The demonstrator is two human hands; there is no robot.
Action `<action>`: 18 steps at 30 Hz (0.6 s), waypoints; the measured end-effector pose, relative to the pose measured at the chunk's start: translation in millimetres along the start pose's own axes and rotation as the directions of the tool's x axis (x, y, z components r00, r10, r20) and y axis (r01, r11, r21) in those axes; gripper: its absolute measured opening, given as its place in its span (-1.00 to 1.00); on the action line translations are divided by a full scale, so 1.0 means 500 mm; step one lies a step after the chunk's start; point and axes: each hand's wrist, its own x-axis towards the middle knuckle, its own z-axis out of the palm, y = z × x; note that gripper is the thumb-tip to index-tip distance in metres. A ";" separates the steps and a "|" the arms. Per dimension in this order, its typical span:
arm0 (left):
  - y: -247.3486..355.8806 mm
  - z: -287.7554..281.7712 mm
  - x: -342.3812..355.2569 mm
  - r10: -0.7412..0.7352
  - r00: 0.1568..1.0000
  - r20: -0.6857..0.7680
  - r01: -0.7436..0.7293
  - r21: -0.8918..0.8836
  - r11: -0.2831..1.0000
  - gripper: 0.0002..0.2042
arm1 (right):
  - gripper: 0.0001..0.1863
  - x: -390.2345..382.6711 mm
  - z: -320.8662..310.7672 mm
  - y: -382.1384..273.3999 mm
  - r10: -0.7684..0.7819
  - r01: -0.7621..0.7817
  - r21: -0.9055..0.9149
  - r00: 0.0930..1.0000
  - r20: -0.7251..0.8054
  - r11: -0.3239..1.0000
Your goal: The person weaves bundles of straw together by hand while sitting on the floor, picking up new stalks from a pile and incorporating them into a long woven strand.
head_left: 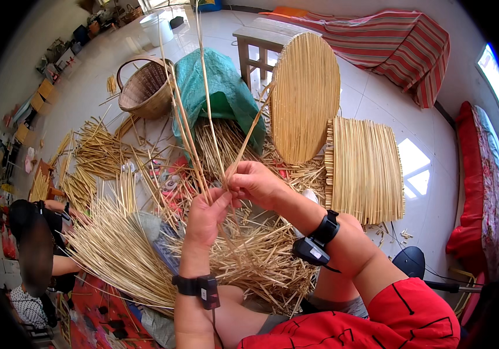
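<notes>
Several long, pale straw stalks (186, 139) rise upward from between my two hands at the centre of the head view. My left hand (206, 215) is closed round their lower ends, with thumb and fingers pinched. Just right of it and a little higher, my right hand (246, 182) is also closed on stalks, its fingertips meeting those of my left. Exactly where the fingertips grip is partly hidden. Below both hands lies a loose heap of cut straw (261, 267), and to the lower left is a fanned bundle of long stalks (118, 256).
Ahead are a woven basket (142, 93), a teal sack (214, 75) of straw and a white bucket (156, 26). An oval straw panel (304, 96) leans by a wooden stool (243, 49), beside a rectangular slatted mat (362, 171). Another person (31, 244) works at the left.
</notes>
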 end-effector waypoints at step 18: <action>0.009 -0.049 -0.003 0.058 0.998 -0.028 -0.062 -0.180 0.982 -0.88 | -0.81 -0.043 -0.036 0.018 0.413 -0.022 -0.919 0.889 -0.197 -0.393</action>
